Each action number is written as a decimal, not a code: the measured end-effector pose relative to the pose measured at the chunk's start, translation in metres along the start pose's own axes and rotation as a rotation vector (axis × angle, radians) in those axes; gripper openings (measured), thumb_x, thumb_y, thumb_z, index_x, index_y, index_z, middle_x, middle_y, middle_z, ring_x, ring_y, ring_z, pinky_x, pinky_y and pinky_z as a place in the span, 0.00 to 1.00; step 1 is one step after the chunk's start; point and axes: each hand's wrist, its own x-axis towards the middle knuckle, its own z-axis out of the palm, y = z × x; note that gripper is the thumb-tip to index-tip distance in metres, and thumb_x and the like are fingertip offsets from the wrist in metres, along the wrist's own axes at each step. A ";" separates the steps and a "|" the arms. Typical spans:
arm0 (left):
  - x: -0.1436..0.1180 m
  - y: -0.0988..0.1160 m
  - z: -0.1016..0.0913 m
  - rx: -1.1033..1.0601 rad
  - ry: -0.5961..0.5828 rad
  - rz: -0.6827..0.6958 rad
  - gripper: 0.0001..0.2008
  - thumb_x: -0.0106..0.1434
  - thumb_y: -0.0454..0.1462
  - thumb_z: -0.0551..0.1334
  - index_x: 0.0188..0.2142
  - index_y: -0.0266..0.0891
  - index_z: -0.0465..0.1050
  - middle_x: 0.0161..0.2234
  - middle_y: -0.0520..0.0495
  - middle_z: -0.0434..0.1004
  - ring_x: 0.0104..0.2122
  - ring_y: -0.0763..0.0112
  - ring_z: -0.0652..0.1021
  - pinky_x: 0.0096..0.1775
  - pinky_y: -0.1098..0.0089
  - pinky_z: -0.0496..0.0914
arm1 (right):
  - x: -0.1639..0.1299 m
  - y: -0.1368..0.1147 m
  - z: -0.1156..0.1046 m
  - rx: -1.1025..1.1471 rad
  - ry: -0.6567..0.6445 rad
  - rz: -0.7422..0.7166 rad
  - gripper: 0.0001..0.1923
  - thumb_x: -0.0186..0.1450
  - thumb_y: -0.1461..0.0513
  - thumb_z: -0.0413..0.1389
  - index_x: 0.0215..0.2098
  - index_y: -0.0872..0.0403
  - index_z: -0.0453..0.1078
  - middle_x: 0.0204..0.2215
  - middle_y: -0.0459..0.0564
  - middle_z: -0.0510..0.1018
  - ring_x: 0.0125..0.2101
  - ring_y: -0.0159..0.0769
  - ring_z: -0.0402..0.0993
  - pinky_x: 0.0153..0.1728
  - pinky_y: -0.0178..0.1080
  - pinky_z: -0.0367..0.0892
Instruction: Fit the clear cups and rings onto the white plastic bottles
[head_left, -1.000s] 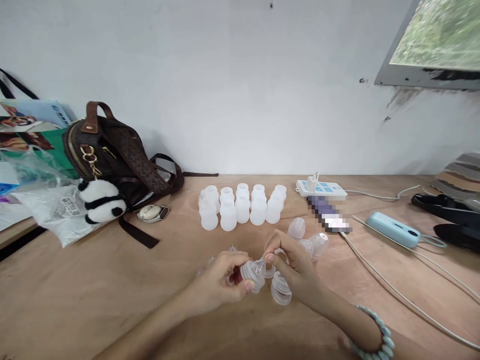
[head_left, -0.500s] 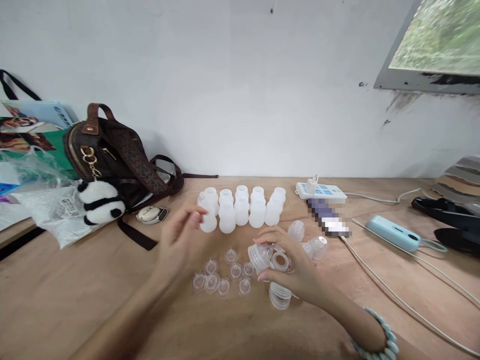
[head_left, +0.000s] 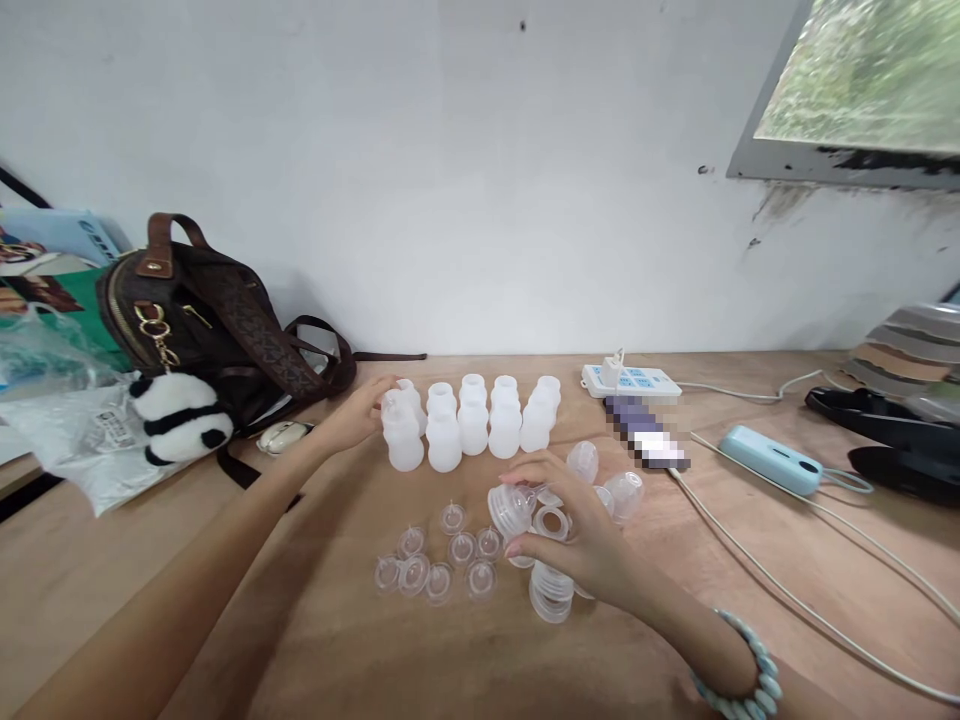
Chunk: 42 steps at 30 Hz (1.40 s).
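Spanning view — bare wooden table (head_left: 225, 640), white wall (head_left: 450, 150) behind.

Bare arms, pale bead bracelet (head_left: 739, 680)

By the left hand (head_left: 358, 412) stand milky-white bottles (head_left: 471, 424); beyond it lie a dark brown patterned handbag (head_left: 206, 318) and a black-and-white panda toy (head_left: 176, 423). Right of the right hand (head_left: 581, 540) lies a pale blue gadget (head_left: 770, 459), on a tan wooden table (head_left: 750, 590).
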 end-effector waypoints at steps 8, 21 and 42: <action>-0.040 0.022 -0.037 -0.234 0.522 -0.037 0.18 0.59 0.39 0.67 0.41 0.43 0.57 0.40 0.55 0.67 0.39 0.76 0.74 0.44 0.75 0.71 | 0.002 -0.003 -0.003 -0.001 0.034 0.022 0.20 0.61 0.58 0.65 0.49 0.49 0.66 0.41 0.51 0.75 0.42 0.41 0.73 0.39 0.41 0.70; -0.084 0.137 0.038 -0.578 -0.187 -0.144 0.19 0.57 0.43 0.67 0.46 0.39 0.69 0.40 0.45 0.79 0.36 0.64 0.77 0.35 0.71 0.69 | 0.001 0.002 -0.002 0.085 0.143 0.099 0.19 0.58 0.65 0.65 0.45 0.49 0.66 0.44 0.49 0.74 0.46 0.40 0.72 0.47 0.43 0.69; -0.087 0.120 0.054 -1.083 -0.527 -0.615 0.22 0.57 0.50 0.66 0.37 0.30 0.76 0.25 0.41 0.80 0.18 0.70 0.77 0.17 0.78 0.66 | -0.001 -0.004 0.005 -0.157 0.083 -0.358 0.26 0.65 0.74 0.49 0.55 0.45 0.66 0.47 0.52 0.77 0.46 0.41 0.76 0.43 0.44 0.77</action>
